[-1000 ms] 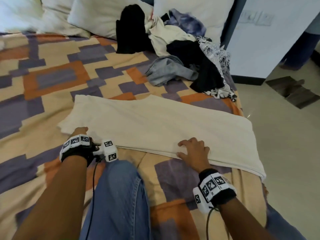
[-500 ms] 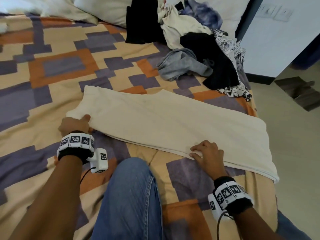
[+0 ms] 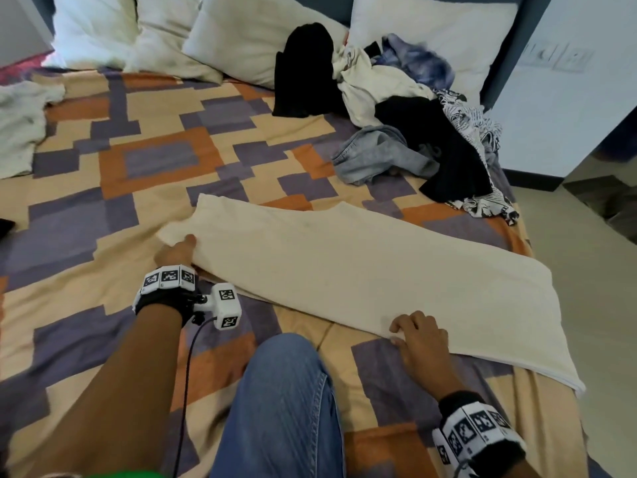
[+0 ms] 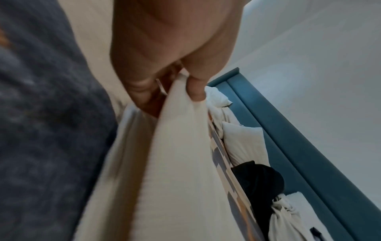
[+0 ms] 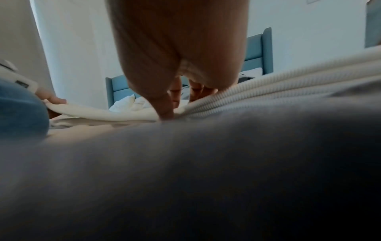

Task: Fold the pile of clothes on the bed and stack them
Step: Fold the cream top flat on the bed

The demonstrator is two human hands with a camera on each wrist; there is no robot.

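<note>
Cream ribbed garment (image 3: 362, 281): lies flat, folded lengthwise, across the patchwork orange, purple and beige bedspread (image 3: 103, 188).
Left hand (image 3: 174, 253): thumb and fingers pinch the garment's left end.
Right hand (image 3: 418, 343): fingers curl round the near edge; the thumb slips beneath.
Doing it well: lift both ends together, keeping edges aligned.
Left wrist view: shows the pinch closely.
Head view only: unfolded clothes pile (image 3: 396, 119) near white pillows (image 3: 241, 39).
</note>
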